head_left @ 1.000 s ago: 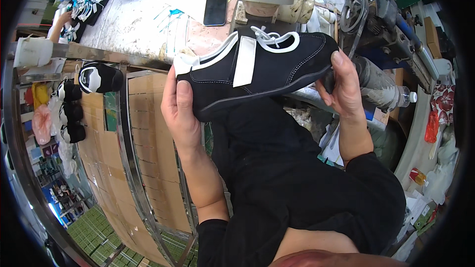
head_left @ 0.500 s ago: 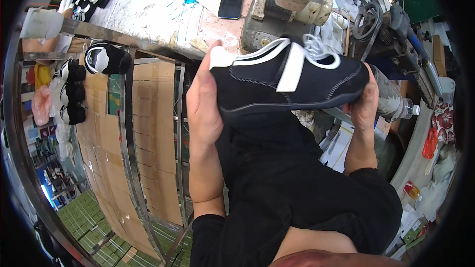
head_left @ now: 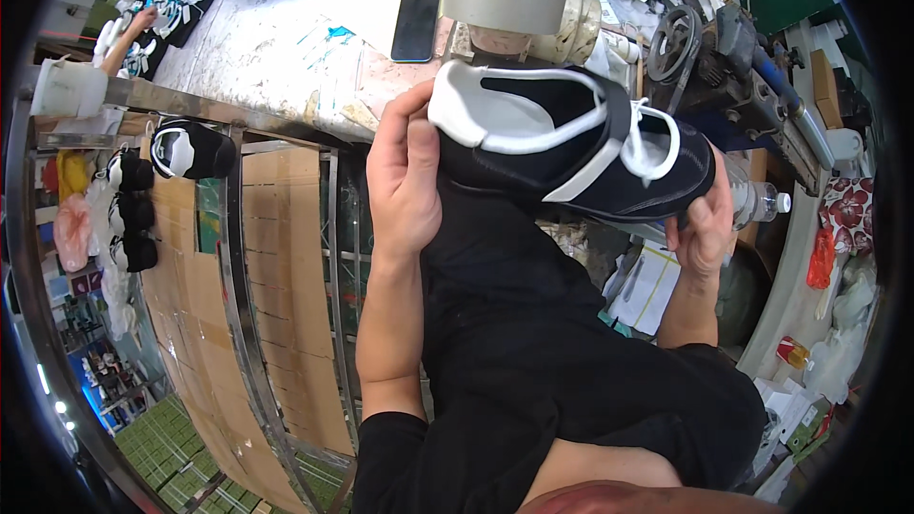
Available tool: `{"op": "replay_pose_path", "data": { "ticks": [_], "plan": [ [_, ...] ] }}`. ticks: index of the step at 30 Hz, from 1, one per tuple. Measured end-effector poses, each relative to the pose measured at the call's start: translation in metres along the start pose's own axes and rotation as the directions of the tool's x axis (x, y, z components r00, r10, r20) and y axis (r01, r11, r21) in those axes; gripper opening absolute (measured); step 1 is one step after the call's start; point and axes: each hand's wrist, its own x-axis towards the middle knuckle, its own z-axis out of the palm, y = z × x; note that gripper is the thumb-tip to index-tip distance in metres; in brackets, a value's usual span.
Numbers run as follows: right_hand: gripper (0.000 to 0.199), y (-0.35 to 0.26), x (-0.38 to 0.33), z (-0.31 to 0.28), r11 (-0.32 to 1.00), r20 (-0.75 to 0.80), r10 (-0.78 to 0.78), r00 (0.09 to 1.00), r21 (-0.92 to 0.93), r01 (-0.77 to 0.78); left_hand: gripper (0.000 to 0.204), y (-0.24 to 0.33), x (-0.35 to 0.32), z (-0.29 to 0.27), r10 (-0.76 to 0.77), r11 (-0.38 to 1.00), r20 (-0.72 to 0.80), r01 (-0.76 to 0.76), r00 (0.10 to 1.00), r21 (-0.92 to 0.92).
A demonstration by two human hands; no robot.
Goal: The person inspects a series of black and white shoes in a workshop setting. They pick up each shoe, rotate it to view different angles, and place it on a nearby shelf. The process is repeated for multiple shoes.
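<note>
Your left hand (head_left: 405, 192) curls its fingers around the heel (head_left: 453, 107), your right hand (head_left: 707, 230) around the toe (head_left: 693, 174); the black shoe (head_left: 571, 154) spans between them, apparently end-held for steadiness, its opening (head_left: 519, 107) uncovered.

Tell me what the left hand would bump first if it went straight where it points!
The black-and-white sneaker, since the left hand is holding its heel. Past that, perhaps the workbench, though depth is unclear.
</note>
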Motion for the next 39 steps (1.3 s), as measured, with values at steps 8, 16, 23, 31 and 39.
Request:
{"op": "replay_pose_path", "data": {
  "ticks": [8,16,23,31,39],
  "plan": [
    [0.106,0.009,0.001,0.001,0.987,-0.081,-0.135,0.988,0.078,0.141,0.047,-0.002,-0.014,-0.006,0.071,0.997,0.033,-0.07,0.997,-0.023],
    [0.106,0.01,0.002,-0.011,0.968,-0.13,-0.24,0.962,0.04,0.247,0.049,-0.008,0.001,0.005,0.093,0.995,0.086,-0.095,0.992,0.013],
    [0.093,0.027,-0.001,-0.012,0.969,-0.047,-0.228,0.973,-0.112,0.222,0.057,-0.005,-0.01,-0.004,0.005,0.95,0.086,0.022,0.996,-0.312],
    [0.084,0.042,-0.002,0.034,0.993,-0.038,-0.092,0.995,-0.081,0.089,0.069,-0.004,-0.043,-0.041,0.15,0.979,-0.03,-0.153,0.988,-0.138],
    [0.079,0.061,0.011,0.057,0.999,0.095,-0.014,0.995,-0.038,0.018,0.072,-0.003,-0.069,-0.061,0.253,0.965,-0.116,-0.242,0.961,0.098]
  ]
}}
